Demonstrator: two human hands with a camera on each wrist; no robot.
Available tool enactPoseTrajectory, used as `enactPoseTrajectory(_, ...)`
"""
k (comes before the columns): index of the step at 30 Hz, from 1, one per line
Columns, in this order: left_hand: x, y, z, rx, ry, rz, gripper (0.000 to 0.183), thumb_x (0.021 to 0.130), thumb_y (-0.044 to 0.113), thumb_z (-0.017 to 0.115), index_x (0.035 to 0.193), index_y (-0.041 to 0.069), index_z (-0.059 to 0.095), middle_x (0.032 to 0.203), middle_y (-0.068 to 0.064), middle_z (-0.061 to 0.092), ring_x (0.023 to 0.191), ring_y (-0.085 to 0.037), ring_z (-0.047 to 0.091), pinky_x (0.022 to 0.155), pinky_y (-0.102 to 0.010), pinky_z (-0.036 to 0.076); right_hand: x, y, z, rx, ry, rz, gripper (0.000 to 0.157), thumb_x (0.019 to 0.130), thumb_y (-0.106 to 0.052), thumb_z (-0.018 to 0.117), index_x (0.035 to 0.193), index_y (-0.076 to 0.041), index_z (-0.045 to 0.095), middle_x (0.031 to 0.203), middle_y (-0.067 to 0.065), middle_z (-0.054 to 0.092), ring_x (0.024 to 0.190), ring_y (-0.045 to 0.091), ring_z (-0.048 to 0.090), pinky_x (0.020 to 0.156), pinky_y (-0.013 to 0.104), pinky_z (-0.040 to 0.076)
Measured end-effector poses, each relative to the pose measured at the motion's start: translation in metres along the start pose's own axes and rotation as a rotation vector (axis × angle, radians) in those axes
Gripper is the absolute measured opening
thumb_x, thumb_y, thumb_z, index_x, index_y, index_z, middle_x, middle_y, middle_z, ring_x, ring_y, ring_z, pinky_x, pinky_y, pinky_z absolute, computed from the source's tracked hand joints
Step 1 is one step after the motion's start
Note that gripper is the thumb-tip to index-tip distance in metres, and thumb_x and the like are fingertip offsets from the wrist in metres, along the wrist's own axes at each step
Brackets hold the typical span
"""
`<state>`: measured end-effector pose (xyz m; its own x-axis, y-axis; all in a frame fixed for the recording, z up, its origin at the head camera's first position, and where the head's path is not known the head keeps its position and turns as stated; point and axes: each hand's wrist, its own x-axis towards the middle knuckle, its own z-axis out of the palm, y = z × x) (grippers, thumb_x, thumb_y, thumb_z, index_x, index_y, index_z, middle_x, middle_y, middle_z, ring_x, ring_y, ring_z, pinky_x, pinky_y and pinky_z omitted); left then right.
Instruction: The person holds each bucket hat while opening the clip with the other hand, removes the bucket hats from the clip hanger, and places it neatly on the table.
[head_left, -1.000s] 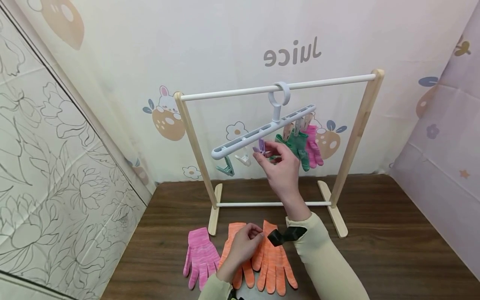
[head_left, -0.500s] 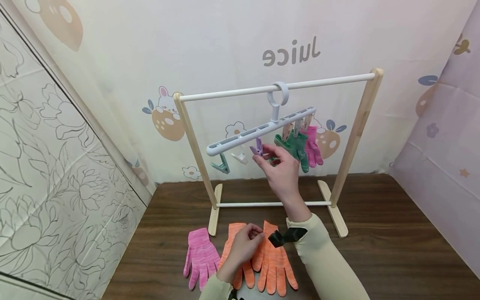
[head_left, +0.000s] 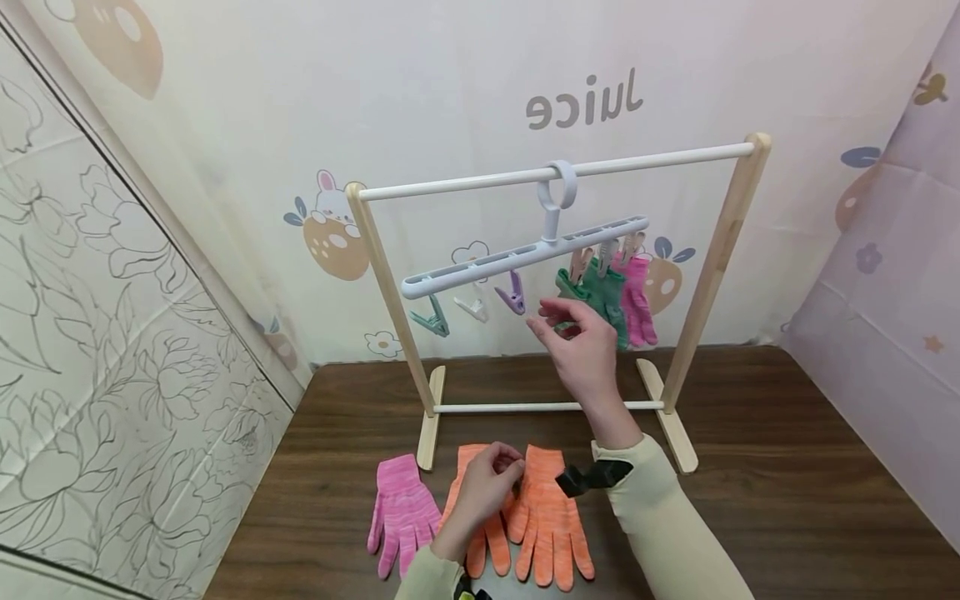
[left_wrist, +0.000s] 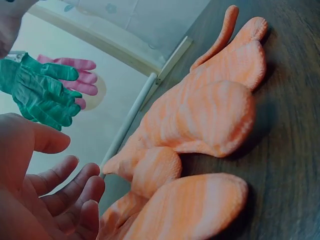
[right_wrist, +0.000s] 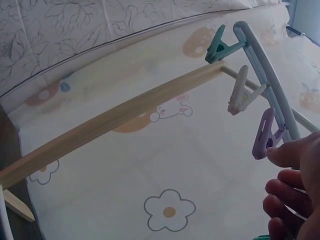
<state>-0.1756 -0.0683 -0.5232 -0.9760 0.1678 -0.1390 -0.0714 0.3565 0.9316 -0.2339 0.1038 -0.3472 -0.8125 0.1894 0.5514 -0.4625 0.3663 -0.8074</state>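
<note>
My right hand [head_left: 583, 346] is raised below the grey hanger [head_left: 480, 270], thumb and fingers loosely bent with nothing between them. A purple clothespin [head_left: 513, 294] dangles from the hanger just left of its fingertips. Further left hang a white clothespin [head_left: 472, 309] and a teal clothespin [head_left: 432, 318], both holding nothing. On the hanger's right side, clothespins hold green gloves [head_left: 606, 292] and a pink glove [head_left: 637, 302], partly behind the right hand. My left hand [head_left: 486, 492], fingers relaxed, is low over two orange gloves [head_left: 551, 521] on the table and covers part of one.
A wooden rack [head_left: 720, 250] with a white top rail [head_left: 660, 162] carries the hanger, which slopes down to the left. Its feet stand on the brown table [head_left: 772, 467]. Another pink glove [head_left: 405, 508] lies left of the orange ones. Printed curtains [head_left: 450, 92] stand behind.
My right hand has let go of the purple clothespin and moved slightly right and down. The hanger has swung, its left end forward. The left hand has barely moved.
</note>
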Motion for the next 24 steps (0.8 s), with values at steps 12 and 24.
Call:
enactPoseTrajectory(12, 0.001, 0.004, -0.006, -0.025, 0.007, 0.051, 0.023, 0.100, 0.029, 0.062, 0.109, 0.008, 0.067, 0.098, -0.006, 0.069, 0.086, -0.014, 0.061, 0.069, -0.029, 0.048, -0.005, 0.034, -0.014, 0.003, 0.130, 0.048, 0.024, 0.088, -0.020, 0.079, 0.108, -0.006, 0.075, 0.101, 0.013, 0.076, 0.083, -0.004, 0.059, 0.071, 0.010, 0.046)
enactPoseTrajectory(24, -0.001, 0.005, -0.007, -0.027, 0.030, 0.068, 0.016, 0.099, 0.027, 0.062, 0.104, 0.013, 0.068, 0.096, -0.004, 0.069, 0.083, -0.009, 0.060, 0.069, -0.026, 0.049, -0.009, 0.061, -0.016, -0.079, 0.265, 0.058, 0.038, 0.083, -0.022, 0.084, 0.112, -0.002, 0.070, 0.106, 0.016, 0.067, 0.089, 0.010, 0.056, 0.072, 0.019, 0.045)
